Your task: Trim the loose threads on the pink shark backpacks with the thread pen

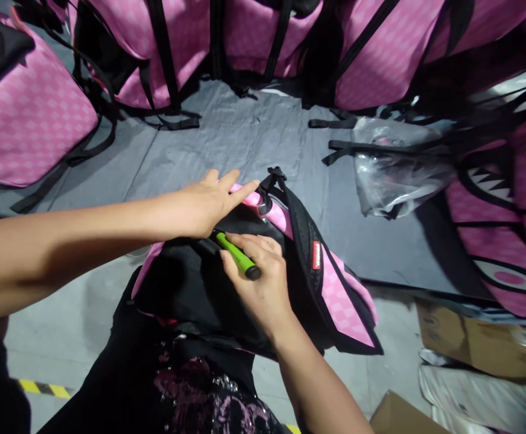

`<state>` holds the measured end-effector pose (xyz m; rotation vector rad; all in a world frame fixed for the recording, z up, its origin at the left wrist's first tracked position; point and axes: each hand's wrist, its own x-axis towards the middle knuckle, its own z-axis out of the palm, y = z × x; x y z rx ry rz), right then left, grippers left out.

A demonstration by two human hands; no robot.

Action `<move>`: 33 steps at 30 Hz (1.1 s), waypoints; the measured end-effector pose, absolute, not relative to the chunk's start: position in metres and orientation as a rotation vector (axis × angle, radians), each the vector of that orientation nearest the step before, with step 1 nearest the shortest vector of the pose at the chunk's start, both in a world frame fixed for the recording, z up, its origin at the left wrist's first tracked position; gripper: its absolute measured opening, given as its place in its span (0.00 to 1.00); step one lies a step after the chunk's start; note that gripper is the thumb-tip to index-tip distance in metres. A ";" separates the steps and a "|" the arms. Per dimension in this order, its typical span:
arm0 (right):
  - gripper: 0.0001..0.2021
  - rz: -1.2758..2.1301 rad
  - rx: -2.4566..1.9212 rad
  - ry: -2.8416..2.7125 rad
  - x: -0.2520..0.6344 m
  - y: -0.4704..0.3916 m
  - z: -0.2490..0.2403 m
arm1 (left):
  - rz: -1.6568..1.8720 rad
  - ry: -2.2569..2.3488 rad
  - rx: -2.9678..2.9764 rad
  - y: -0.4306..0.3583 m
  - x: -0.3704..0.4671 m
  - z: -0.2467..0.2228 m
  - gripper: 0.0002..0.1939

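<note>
A pink and black backpack (348,301) lies at the table's near edge, its black side up, with a small red label (316,255) on a strap. My left hand (209,202) rests on its upper part, fingers spread over the pink edge. In my right hand (263,271) is a green tool (238,254) with a black end, held between thumb and fingers. The tool's far tip meets the black fabric just below my left palm; what it touches there is too small to tell.
Several pink checked bags (376,60) line the back of the grey-covered table (245,129). A clear plastic bag (394,175) lies right of centre. Pink bags with eye and teeth prints (507,253) are at the right. Cardboard (484,343) lies at the lower right.
</note>
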<state>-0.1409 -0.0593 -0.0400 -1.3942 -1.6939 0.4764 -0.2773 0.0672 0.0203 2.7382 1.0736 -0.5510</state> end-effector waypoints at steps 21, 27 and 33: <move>0.08 0.524 -1.412 -1.744 -0.139 -0.059 -0.038 | -0.527 1.095 2.685 0.066 -0.278 0.021 0.54; 0.09 0.547 -1.403 -1.685 -0.152 -0.058 -0.037 | -0.433 1.017 2.738 0.066 -0.285 0.024 0.51; 0.08 0.657 -1.290 -1.552 -0.119 -0.062 -0.006 | -0.285 1.046 2.763 0.068 -0.298 0.003 0.50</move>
